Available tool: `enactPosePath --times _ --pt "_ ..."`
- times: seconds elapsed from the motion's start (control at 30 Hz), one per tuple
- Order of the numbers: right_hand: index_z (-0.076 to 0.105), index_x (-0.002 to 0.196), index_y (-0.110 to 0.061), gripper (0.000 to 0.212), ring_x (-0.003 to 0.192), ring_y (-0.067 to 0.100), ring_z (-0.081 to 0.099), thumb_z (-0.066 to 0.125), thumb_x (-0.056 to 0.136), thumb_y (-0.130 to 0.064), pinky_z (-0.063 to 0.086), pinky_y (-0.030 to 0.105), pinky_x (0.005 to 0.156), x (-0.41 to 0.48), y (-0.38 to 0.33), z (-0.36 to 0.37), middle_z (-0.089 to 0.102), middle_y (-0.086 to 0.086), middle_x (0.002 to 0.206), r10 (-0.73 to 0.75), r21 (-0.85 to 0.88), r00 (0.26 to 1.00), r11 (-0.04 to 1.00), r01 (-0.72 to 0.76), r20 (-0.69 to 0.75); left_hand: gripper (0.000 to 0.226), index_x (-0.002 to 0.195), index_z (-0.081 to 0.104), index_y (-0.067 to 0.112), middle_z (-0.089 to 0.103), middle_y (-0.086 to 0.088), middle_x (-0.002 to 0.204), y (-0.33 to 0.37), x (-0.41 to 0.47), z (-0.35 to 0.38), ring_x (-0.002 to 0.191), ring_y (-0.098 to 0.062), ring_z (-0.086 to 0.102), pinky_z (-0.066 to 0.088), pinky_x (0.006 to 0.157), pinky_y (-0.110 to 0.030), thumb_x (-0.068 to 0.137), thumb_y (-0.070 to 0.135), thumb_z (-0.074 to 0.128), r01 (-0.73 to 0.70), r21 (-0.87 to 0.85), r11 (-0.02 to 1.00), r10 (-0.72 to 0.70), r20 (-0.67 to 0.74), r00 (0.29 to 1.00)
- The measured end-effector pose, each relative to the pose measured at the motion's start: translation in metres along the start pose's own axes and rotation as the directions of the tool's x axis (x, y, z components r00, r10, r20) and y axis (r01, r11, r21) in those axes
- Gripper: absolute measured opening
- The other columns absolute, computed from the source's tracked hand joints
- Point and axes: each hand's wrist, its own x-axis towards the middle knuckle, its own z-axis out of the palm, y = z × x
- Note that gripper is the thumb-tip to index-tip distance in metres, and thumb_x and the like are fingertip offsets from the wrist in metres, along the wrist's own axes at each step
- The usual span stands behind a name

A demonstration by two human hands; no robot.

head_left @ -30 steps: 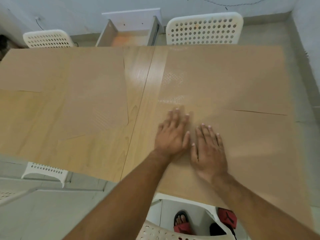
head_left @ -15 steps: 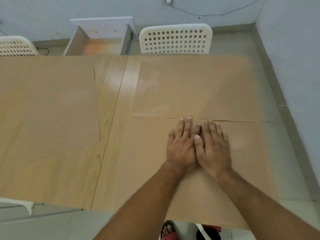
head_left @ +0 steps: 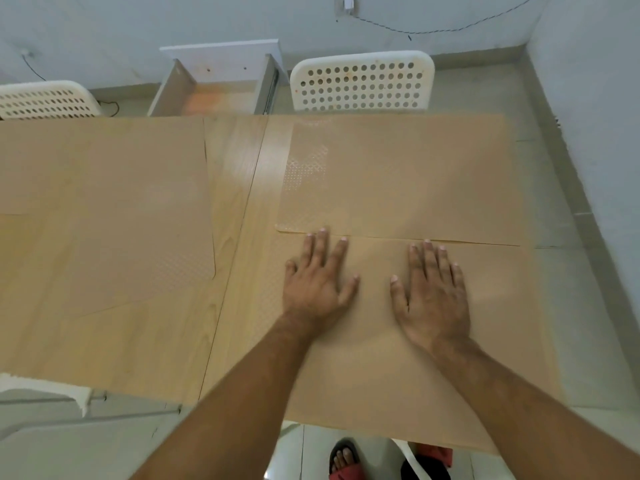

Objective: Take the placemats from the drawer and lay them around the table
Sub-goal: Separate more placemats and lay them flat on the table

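Tan placemats lie flat on the light wooden table [head_left: 235, 209]. The near right placemat [head_left: 381, 368] has both my hands pressed flat on it: my left hand [head_left: 317, 282] and my right hand [head_left: 433, 292], palms down, fingers spread, a gap between them. My fingertips reach its far edge, where it meets the far right placemat [head_left: 408, 178]. A far left placemat [head_left: 104, 168] and a near left placemat [head_left: 138, 261] cover the table's left half. Beyond the table the white drawer [head_left: 221, 88] stands pulled out, its inside looking empty.
A white perforated chair [head_left: 362, 83] stands behind the table at the right, another white chair [head_left: 45, 100] at the far left. A third white chair's edge [head_left: 45, 389] shows at the near left. A sandalled foot [head_left: 344, 459] is on the tiled floor below. The wall closes in at the right.
My hands, side by side and touching half a second ago, have slid apart across the near right placemat. The view has shifted slightly left.
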Motion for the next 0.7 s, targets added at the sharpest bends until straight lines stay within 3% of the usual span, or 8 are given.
enactPosePath --times 0.1,0.2,0.3,0.4,0.7 --pt "0.025 0.157 -0.014 0.076 0.153 0.027 0.014 0.022 0.093 -0.055 0.012 0.046 0.123 -0.001 -0.002 0.0 0.021 0.008 0.165 0.011 -0.04 1.0 0.999 -0.01 0.029 0.073 0.157 0.004 0.043 -0.009 0.001 0.169 -0.033 -0.001 -0.009 0.155 -0.023 -0.005 0.023 0.115 -0.054 0.093 0.073 0.019 0.086 0.016 0.996 -0.085 -0.026 0.996" --pt "0.025 0.157 -0.012 0.077 0.152 0.031 0.013 0.021 0.092 -0.053 0.013 0.05 0.122 -0.001 -0.011 -0.004 0.019 0.013 0.165 0.021 -0.029 1.0 0.999 -0.021 0.022 0.073 0.158 0.001 0.043 -0.011 0.0 0.168 -0.037 -0.002 -0.011 0.155 -0.024 -0.008 0.022 0.115 -0.055 0.093 0.073 0.018 0.08 0.017 0.997 -0.08 -0.013 0.997" --pt "0.031 0.154 -0.011 0.073 0.15 0.036 0.022 0.029 0.093 -0.05 0.016 0.052 0.12 -0.003 -0.047 -0.004 0.025 0.017 0.162 -0.098 0.042 0.994 0.994 0.1 -0.038 0.074 0.158 0.0 0.042 -0.012 -0.001 0.168 -0.036 0.001 -0.01 0.154 -0.024 -0.01 0.018 0.115 -0.055 0.093 0.072 0.018 0.083 -0.002 0.997 -0.083 -0.007 0.997" --pt "0.027 0.157 -0.02 0.071 0.151 0.033 0.018 0.025 0.094 -0.053 0.014 0.053 0.121 -0.009 -0.083 0.005 0.022 0.012 0.164 -0.224 0.06 0.973 0.973 0.221 0.047 0.074 0.159 0.001 0.038 -0.012 -0.003 0.168 -0.037 0.002 -0.011 0.154 -0.026 -0.01 0.018 0.116 -0.056 0.095 0.07 0.017 0.061 0.006 0.998 -0.061 0.013 0.998" --pt "0.03 0.156 -0.025 0.068 0.151 0.032 0.019 0.028 0.095 -0.053 0.013 0.053 0.121 -0.012 -0.088 0.019 0.024 0.01 0.164 -0.214 0.0 0.976 0.977 0.214 0.043 0.067 0.16 0.009 0.033 -0.004 -0.002 0.169 -0.043 0.005 -0.013 0.155 -0.023 -0.004 0.02 0.116 -0.053 0.1 0.059 0.024 0.003 -0.042 0.999 -0.003 -0.012 1.0"
